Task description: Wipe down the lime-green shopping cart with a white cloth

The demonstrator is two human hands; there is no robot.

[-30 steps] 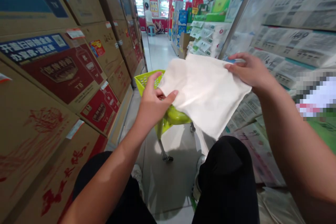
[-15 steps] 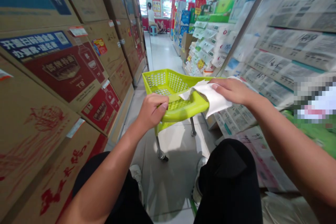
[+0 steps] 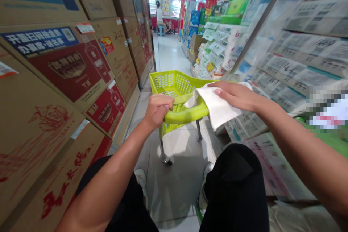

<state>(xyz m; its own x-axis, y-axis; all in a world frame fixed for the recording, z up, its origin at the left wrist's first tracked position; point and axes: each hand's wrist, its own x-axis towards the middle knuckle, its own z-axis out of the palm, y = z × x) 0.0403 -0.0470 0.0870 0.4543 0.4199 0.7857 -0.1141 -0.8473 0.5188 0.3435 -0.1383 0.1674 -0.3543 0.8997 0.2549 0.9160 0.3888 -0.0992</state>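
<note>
A lime-green rolling basket [image 3: 187, 83] with perforated sides stands on thin metal legs with casters before my knees. My left hand [image 3: 158, 111] is closed round the left end of its thick handle [image 3: 185, 114]. Over the handle's right end and the basket's right side lies a white cloth [image 3: 217, 106], one corner hanging down. My right hand [image 3: 236, 95] presses on the cloth from above, fingers bent over it; their tips are partly hidden. The inside of the basket shows only in part.
Stacked cardboard cartons [image 3: 70, 65] form a wall close on the left. Wrapped paper packs [image 3: 307, 54] are piled on the right behind a metal-framed panel. Down the tiled aisle [image 3: 170, 52], a person [image 3: 159, 16] sits on a blue stool [image 3: 161, 30].
My right hand and the cloth have shifted a little left along the handle, and the cloth's corner hangs lower. My left hand keeps its grip. The view has turned slightly.
</note>
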